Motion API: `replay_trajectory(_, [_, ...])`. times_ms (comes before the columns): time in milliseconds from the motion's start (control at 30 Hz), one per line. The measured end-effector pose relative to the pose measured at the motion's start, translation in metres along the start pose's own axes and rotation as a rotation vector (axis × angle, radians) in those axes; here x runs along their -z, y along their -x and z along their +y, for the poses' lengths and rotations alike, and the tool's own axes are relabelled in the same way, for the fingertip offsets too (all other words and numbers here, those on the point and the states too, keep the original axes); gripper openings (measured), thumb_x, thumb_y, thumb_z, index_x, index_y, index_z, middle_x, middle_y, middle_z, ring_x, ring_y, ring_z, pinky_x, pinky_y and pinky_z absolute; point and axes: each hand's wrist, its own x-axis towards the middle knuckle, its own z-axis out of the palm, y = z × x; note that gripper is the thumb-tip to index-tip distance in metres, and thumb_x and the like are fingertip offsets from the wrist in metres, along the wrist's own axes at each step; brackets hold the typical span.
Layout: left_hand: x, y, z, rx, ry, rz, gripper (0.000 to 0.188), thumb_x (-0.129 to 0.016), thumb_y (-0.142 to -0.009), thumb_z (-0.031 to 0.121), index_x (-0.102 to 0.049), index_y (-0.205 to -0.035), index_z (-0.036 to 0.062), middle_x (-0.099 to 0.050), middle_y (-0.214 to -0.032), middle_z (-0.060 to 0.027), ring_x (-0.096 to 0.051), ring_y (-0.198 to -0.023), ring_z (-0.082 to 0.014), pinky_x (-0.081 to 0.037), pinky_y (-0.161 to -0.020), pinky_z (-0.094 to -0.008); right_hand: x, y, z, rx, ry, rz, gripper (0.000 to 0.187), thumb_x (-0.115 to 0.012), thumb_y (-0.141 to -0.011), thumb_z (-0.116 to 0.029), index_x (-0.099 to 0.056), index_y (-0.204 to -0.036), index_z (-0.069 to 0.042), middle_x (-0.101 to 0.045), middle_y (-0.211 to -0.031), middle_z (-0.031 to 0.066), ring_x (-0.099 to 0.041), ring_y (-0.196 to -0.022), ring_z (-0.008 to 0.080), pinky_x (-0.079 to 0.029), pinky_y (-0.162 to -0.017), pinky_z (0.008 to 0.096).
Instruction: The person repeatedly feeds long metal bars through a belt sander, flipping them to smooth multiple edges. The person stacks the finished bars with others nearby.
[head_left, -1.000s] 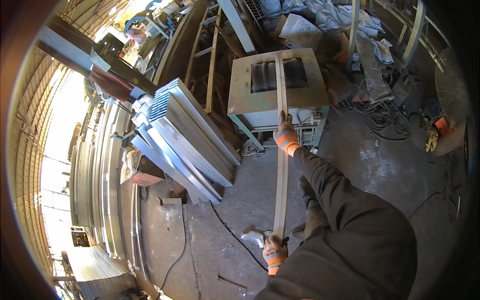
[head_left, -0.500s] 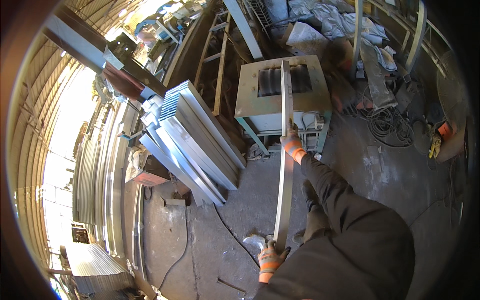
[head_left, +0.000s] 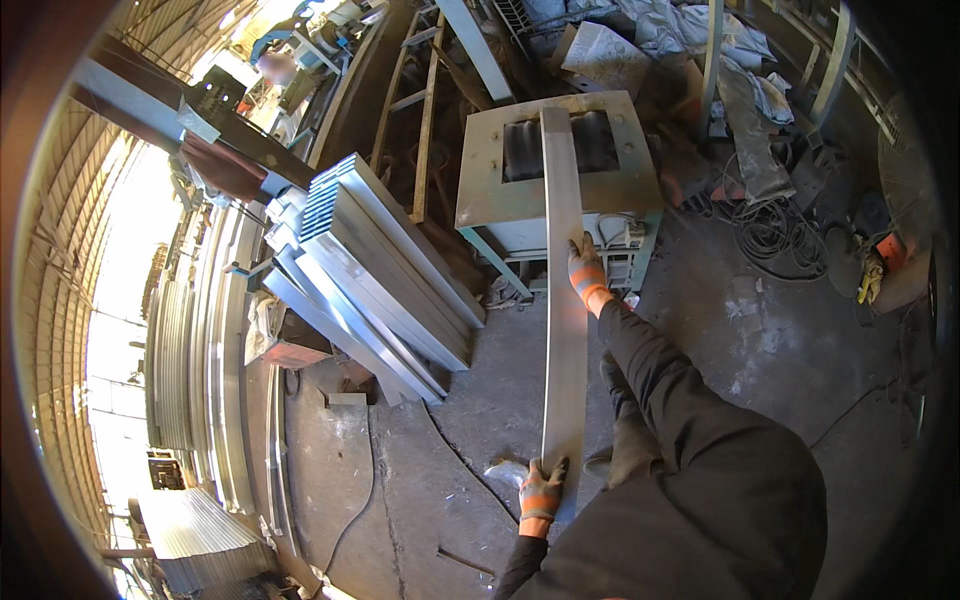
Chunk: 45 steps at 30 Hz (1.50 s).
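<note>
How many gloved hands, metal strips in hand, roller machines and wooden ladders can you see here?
Gloved hands: 2, left and right
Metal strip: 1
Roller machine: 1
Wooden ladder: 1
Total: 5

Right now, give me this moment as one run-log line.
left hand: grips near end of metal strip | right hand: grips strip midway | far end: lies on roller machine | stacked metal profiles: left

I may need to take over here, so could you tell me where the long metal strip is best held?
Grip the long metal strip at its edges in two spread places, as now: left hand at the near end, right hand midway on its right edge. It is long, thin and flat, its far end resting across the roller machine.
</note>
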Motion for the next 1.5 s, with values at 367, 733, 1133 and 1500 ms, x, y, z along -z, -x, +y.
replay_trajectory(367, [-0.034,-0.031,0.012,-0.018,0.139,-0.097,0.062,-0.078,-0.104,0.061,-0.074,-0.128,0.0035,-0.083,-0.115,-0.0296,-0.08,-0.111,-0.0478,-0.061,-0.097,-0.0535,0.007,-0.037,-0.005,0.064,0.392,0.123,0.079,-0.049,-0.116,-0.062,-0.042,-0.176,-0.01,-0.079,-0.124,0.0327,-0.08,-0.11,0.0489,-0.064,-0.092,0.0582])
replay_trajectory(733, [0.006,0.076,-0.086,-0.141,-0.352,0.195,0.063,-0.09,-0.088,0.066,-0.069,-0.106,0.0099,-0.08,-0.094,-0.0172,-0.079,-0.086,-0.0438,-0.061,-0.077,-0.0558,-0.013,0.116,0.046,-0.174,-0.603,-0.172,0.083,-0.067,-0.115,-0.058,-0.05,-0.169,0.003,-0.068,-0.16,0.0245,-0.065,-0.148,0.0368,-0.051,-0.12,0.0444])
replay_trajectory(1133, [0.032,0.206,-0.161,-0.123,-0.061,0.157,0.04,-0.072,-0.113,0.049,-0.073,-0.119,0.0096,-0.083,-0.106,-0.0171,-0.08,-0.098,-0.0398,-0.061,-0.087,-0.0506,0.005,0.33,0.011,-0.263,-0.587,-0.41,0.098,-0.098,-0.094,-0.029,-0.045,-0.172,-0.004,-0.067,-0.157,0.0154,-0.071,-0.134,0.0256,-0.061,-0.114,0.0372])
replay_trajectory(1500, [0.061,0.113,-0.296,-1.366,-2.803,0.449,0.055,-0.06,-0.121,0.05,-0.077,-0.139,0.0009,-0.081,-0.119,-0.0049,-0.075,-0.104,-0.0159,-0.063,-0.093,-0.0356,0.017,0.33,0.054,-0.699,-1.033,-0.608,0.062,-0.081,-0.104,-0.042,-0.071,-0.15,-0.001,-0.076,-0.137,0.0132,-0.072,-0.122,0.0285,-0.059,-0.105,0.0466])
